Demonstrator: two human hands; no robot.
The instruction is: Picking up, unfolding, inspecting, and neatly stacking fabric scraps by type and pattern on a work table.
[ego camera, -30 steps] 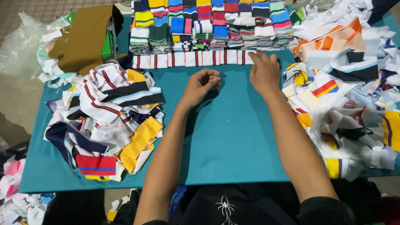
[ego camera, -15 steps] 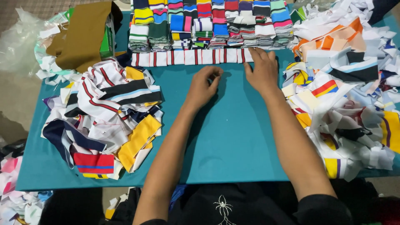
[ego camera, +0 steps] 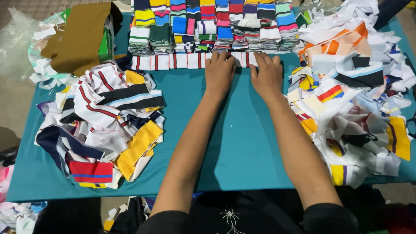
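Pressing flat on the white strip with red bars (ego camera: pixel 182 61), laid lengthwise along the far side of the teal table (ego camera: pixel 242 143), just in front of the folded stacks of striped knit bands (ego camera: pixel 216 24). Left hand (ego camera: pixel 219 71) palm-down, fingers together, tips on the strip's right portion; right hand (ego camera: pixel 267 74) same pose just beside it, tips at the strip's right end. Neither hand clamped on anything, only bearing down, likely to keep the strip smooth and square against the stacks. Loose heap of mixed collar pieces (ego camera: pixel 99 121) on the left side, white, navy, yellow, red; larger tangled heap (ego camera: pixel 355 95) on the right side, touching the right forearm's outer side. Brown cloth (ego camera: pixel 82 34) draped over a green box at far left. Bare teal middle between the heaps, apparently kept as working space. Clear plastic bag (ego camera: pixel 17 43) off the table's left edge.
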